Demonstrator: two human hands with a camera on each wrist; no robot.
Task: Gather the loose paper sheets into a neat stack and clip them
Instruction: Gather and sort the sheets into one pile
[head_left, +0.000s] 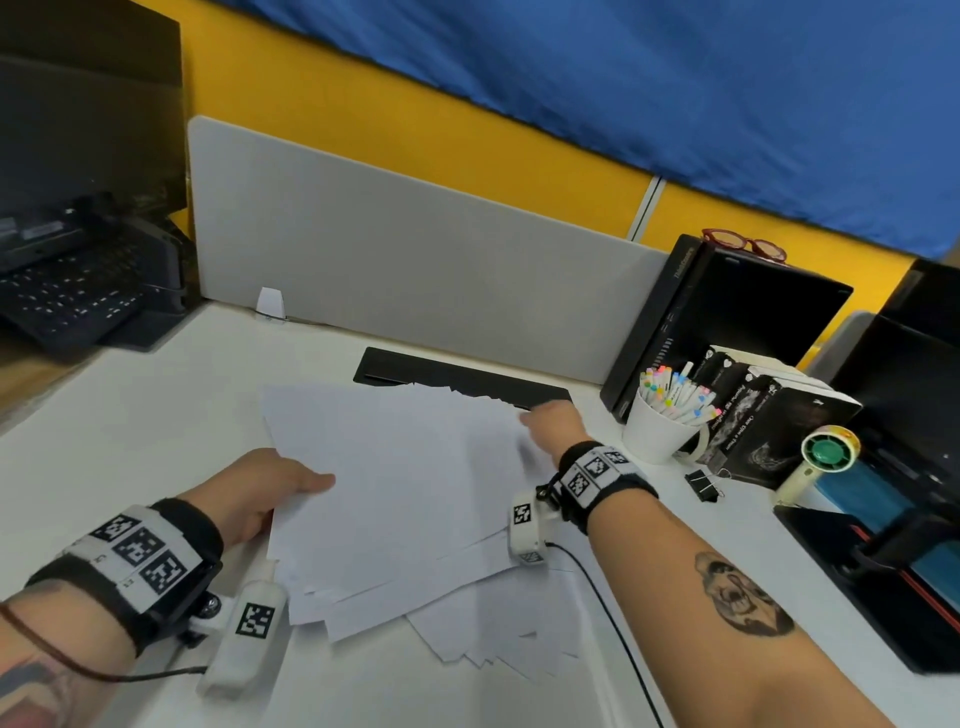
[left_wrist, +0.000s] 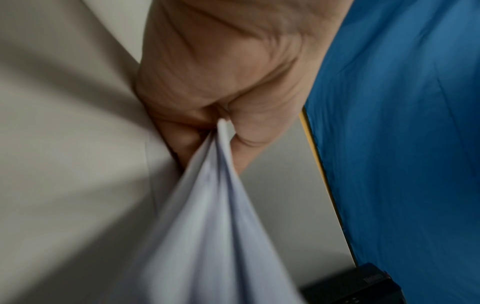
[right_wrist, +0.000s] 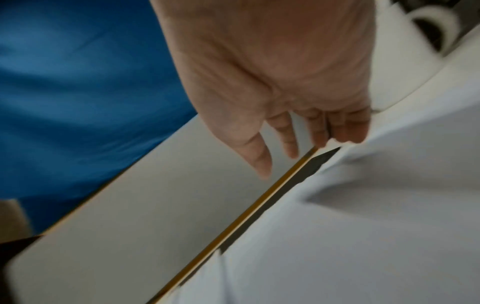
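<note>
- The paper sheets (head_left: 395, 483) sit fanned out mid-desk (head_left: 130, 415), edges nowhere near lined up, so I'd say this is the gathering bit.
- Left hand (head_left: 270, 493) pinches their near-left edge, thumb on top, probably to anchor them.
- Right hand (head_left: 553, 423) rests at the far-right corner, fingers straight, gripping nothing.
- Binder clip (head_left: 704, 486) waits by the mug of markers (head_left: 662, 421), within reach.
- Book spines are too blurry to read.

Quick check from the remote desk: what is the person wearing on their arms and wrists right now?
Both forearms are bare and tattooed, with no sleeves. Each wrist carries a black wristband with white square-patterned marker tags and a small white camera module bearing the same kind of tag. A thin black cable runs from the right module; the left arm has one too.
</note>
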